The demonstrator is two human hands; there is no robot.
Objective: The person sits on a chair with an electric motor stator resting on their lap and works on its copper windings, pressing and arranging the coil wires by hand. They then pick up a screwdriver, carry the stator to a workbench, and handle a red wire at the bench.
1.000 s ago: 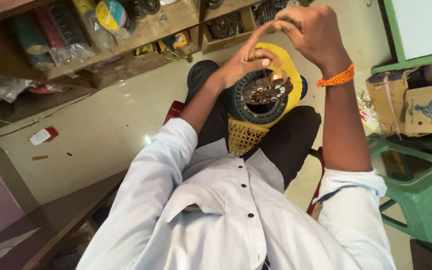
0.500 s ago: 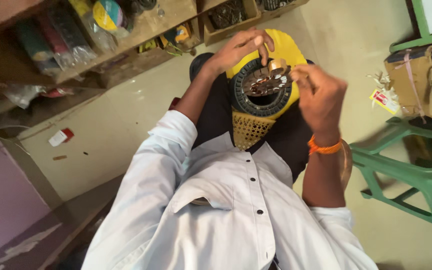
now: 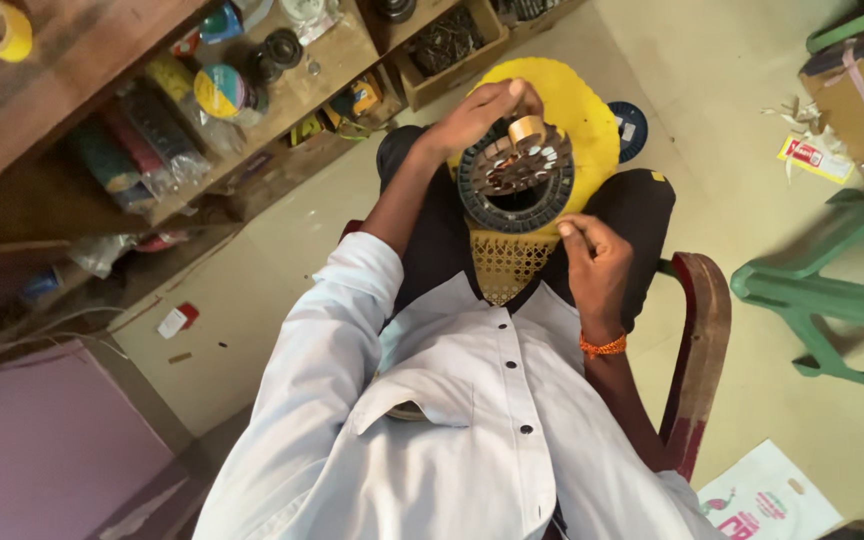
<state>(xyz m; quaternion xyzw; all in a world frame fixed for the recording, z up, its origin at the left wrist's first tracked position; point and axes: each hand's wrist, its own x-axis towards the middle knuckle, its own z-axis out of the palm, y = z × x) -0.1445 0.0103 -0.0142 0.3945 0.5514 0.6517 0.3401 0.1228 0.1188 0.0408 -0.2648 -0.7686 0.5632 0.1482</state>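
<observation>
Two hands work over one round piece on the lap. That piece, a dark ring-shaped motor core (image 3: 515, 178) with coppery windings at its centre, lies flat, face up, on a yellow disc (image 3: 592, 120) resting across the knees, with a patch of woven cane (image 3: 508, 265) showing just below it. Up at the far rim, the left hand (image 3: 477, 115) touches the core, its fingers bunched together over a small tan roll of tape (image 3: 526, 129); whether they truly pinch it, I cannot tell. Down at the near edge sits the right hand (image 3: 592, 265), orange thread at the wrist, fingers curled loosely together, fingertips just beside the ring's lower right rim, holding nothing I can make out. So the core lies between the hands, left on it, right a touch off.
</observation>
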